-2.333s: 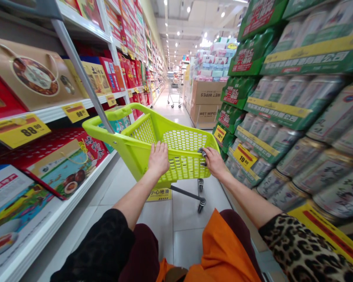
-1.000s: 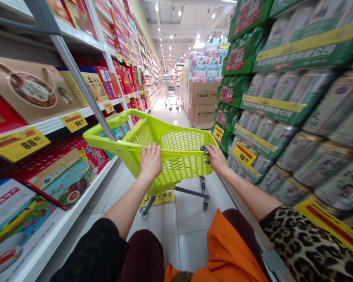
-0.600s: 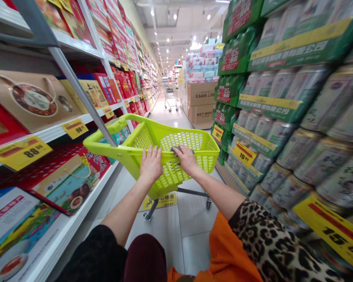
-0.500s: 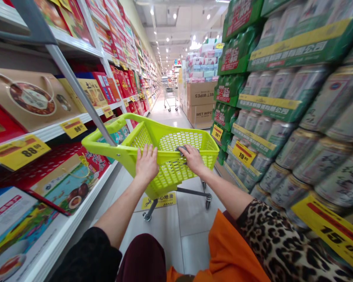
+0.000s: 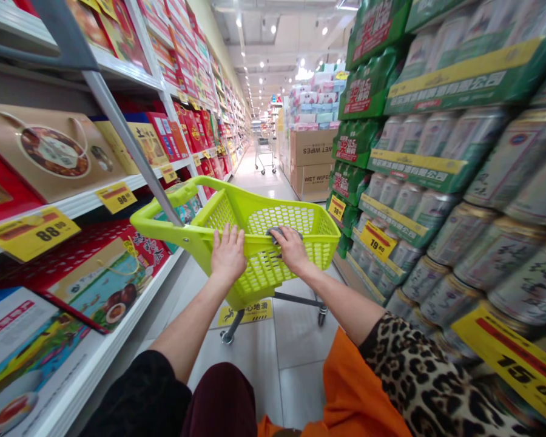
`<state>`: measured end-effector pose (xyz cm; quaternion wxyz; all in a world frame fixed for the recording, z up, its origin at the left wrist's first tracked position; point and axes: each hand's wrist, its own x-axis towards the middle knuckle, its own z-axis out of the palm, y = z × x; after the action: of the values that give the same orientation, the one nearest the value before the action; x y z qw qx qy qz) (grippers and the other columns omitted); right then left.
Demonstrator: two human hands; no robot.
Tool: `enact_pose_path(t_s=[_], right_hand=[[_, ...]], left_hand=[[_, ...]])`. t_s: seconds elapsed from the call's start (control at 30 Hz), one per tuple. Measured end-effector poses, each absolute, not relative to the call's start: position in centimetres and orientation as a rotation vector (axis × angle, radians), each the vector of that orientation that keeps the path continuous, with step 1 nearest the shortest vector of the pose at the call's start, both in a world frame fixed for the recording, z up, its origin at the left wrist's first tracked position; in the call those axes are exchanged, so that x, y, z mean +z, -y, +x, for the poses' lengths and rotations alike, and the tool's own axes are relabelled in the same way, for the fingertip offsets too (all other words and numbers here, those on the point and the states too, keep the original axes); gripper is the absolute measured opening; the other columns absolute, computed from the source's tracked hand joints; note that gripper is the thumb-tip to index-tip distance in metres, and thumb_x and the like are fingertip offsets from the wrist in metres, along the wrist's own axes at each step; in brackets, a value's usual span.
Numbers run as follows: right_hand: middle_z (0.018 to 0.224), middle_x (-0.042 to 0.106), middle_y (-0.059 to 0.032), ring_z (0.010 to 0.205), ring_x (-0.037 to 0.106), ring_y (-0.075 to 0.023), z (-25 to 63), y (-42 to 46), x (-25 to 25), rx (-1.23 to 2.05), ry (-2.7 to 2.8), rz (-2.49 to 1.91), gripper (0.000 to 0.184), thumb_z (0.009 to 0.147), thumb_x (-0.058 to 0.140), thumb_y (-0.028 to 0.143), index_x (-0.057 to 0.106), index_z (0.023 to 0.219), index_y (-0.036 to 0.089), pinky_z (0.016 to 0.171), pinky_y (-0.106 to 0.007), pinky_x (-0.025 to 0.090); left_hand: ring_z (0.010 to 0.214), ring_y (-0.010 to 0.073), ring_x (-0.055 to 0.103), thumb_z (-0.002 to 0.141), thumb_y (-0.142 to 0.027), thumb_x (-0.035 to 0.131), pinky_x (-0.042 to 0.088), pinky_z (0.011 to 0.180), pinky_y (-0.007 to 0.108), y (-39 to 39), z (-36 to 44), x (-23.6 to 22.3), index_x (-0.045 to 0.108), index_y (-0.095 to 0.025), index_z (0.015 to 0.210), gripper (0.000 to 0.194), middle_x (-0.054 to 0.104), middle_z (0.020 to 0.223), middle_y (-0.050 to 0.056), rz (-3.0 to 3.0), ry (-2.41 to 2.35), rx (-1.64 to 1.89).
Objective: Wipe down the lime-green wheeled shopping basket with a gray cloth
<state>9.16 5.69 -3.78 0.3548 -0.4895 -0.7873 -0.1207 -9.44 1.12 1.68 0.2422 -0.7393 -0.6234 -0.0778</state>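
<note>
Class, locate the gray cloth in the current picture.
In the head view, the gray cloth is under the right hand, on the green cart's near rim.

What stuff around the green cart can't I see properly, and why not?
All in the head view:
Gray cloth: mostly hidden under the right hand.
Left hand: its palm is hidden, because the back faces us.
Gray handle: cut off by the picture's edge at upper left.
Yellow floor sign: partly hidden behind the green cart.
Faraway trolley: too small to tell what's inside.
</note>
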Motion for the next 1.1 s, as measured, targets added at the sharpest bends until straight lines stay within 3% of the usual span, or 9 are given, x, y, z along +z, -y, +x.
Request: enact_pose_path(t_s=[0.17,0.47,0.57,0.77,0.93,1.1], right_hand=[[0.131,0.049,-0.0097,0.119,0.042,-0.0241,7.0,-5.3,-2.4,-0.283,2.125,-1.250,0.043,0.085,0.047,0.015,0.052,0.127,0.025,0.099,-0.038,0.034],[0.127,0.052,-0.0115,0.112,0.047,-0.0246,14.1,-5.9,-3.1,-0.339,2.131,-1.390,0.041,0.086,0.044,0.014,0.054,0.125,0.022,0.095,-0.037,0.036],[0.126,0.052,-0.0126,0.113,0.045,-0.0244,12.3,-5.4,-2.8,-0.310,2.109,-1.366,0.043,0.085,0.043,0.014,0.052,0.127,0.020,0.096,-0.037,0.035],[0.131,0.046,-0.0135,0.118,0.040,-0.0265,4.9,-4.5,-1.6,-0.258,2.130,-1.203,0.048,0.084,0.053,0.033,0.048,0.130,0.019,0.100,-0.040,0.032],[0.131,0.048,-0.0102,0.115,0.044,-0.0235,5.7,-5.2,-2.0,-0.239,2.162,-1.218,0.042,0.087,0.049,0.022,0.050,0.129,0.025,0.097,-0.037,0.036],[0.125,0.054,-0.0113,0.110,0.050,-0.0238,11.7,-6.0,-3.1,-0.261,2.126,-1.313,0.040,0.086,0.046,0.015,0.055,0.124,0.022,0.094,-0.038,0.039]], left_hand=[[0.137,0.0292,0.019,0.072,-0.022,0.046,0.011,0.112,0.049,-0.8,-9.7,1.8,0.038,-0.008,0.135,0.065,0.035,0.144,0.013,-2.031,1.695,-0.206],[0.138,0.0295,0.018,0.072,-0.021,0.048,0.010,0.112,0.049,-0.7,-9.7,1.9,0.037,-0.009,0.136,0.066,0.033,0.145,0.013,-2.075,1.689,-0.226],[0.138,0.0293,0.017,0.073,-0.023,0.048,0.007,0.112,0.049,-0.6,-9.6,1.8,0.037,-0.009,0.136,0.066,0.033,0.146,0.013,-2.071,1.701,-0.244],[0.138,0.0292,0.016,0.072,-0.025,0.048,0.008,0.112,0.049,-0.5,-9.5,1.9,0.037,-0.009,0.136,0.066,0.032,0.146,0.013,-2.063,1.698,-0.216],[0.138,0.0280,0.018,0.072,-0.022,0.046,0.011,0.112,0.048,-0.3,-10.1,2.3,0.035,-0.009,0.136,0.067,0.032,0.146,0.012,-2.076,1.670,-0.168],[0.139,0.0291,0.014,0.071,-0.020,0.044,0.009,0.112,0.048,-0.2,-10.6,1.9,0.032,-0.004,0.137,0.069,0.028,0.147,0.015,-2.011,1.723,-0.262]])
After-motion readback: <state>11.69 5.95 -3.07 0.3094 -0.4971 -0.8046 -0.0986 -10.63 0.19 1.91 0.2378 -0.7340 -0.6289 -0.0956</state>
